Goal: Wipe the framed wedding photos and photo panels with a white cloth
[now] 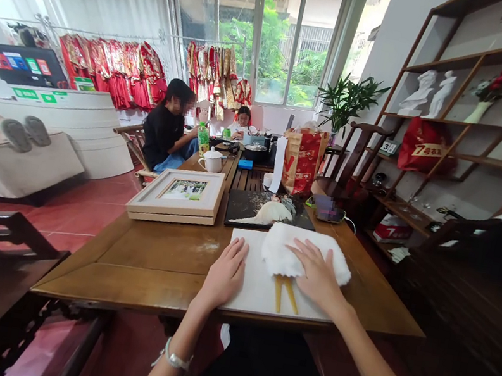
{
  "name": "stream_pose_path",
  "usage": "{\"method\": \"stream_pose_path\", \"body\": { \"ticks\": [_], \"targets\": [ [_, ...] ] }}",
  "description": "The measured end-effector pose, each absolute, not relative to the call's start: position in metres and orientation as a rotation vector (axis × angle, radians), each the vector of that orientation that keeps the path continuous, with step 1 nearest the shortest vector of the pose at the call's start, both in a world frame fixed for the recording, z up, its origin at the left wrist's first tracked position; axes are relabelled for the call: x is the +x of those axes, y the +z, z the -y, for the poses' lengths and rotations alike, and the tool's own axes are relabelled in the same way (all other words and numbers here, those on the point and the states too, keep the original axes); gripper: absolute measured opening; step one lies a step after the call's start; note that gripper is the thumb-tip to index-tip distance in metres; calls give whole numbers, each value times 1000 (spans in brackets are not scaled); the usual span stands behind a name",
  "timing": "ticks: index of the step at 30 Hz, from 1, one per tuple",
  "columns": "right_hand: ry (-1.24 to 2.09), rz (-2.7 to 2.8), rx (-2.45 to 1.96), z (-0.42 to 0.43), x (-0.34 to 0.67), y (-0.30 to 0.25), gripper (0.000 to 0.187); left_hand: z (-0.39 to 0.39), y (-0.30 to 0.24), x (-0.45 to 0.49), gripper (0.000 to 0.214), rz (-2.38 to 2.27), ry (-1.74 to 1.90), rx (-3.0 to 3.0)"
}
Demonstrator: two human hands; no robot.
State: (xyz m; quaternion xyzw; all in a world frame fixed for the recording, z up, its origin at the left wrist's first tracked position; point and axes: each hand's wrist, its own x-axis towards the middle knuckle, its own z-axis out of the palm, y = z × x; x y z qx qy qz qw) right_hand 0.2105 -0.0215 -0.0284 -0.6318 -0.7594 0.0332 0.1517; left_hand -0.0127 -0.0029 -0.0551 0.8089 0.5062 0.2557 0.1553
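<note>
A flat white board (239, 298) lies at the near edge of the table in front of me. My left hand (226, 273) rests on its left side, fingers stretched forward and gripping nothing. On the upper right of the board sits a fluffy white cloth (277, 244), spread past the board's right side. My right hand (316, 273) presses on the cloth from above with its fingers spread. Two tapering yellow strips (285, 295) show below the cloth's lower edge, pointing towards me; their upper ends are hidden.
Beyond the board lies a dark picture panel (248, 203). Stacked photo frames (177, 195) stand to its left, a phone (328, 209) with a cable to its right. Farther back are a white teapot (212, 160) and a red paper bag (303, 161). A seated person (169, 126) is at the left side.
</note>
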Motion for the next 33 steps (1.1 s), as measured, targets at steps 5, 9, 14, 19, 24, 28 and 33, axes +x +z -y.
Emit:
{"method": "stream_pose_path", "body": {
  "ticks": [5,9,14,19,24,28,33],
  "targets": [
    [147,2301,-1759,1,183,-22,78,3,-54,-13,44,-1449,715,2333],
    [93,2399,-1650,41,172,-22,82,4,-54,-13,45,-1431,721,2356],
    [165,2501,-1512,100,188,-23,91,3,-56,-14,46,-1451,690,2351],
    [165,2385,-1620,83,219,-25,89,3,-56,-13,46,-1467,692,2327],
    [153,2280,-1780,22,223,-22,81,4,-53,-12,46,-1472,692,2305],
    [155,2268,-1836,2,206,-21,74,4,-54,-13,45,-1472,713,2304],
    [105,2300,-1806,34,197,-25,85,2,-58,-13,45,-1462,717,2323]
  ]
}}
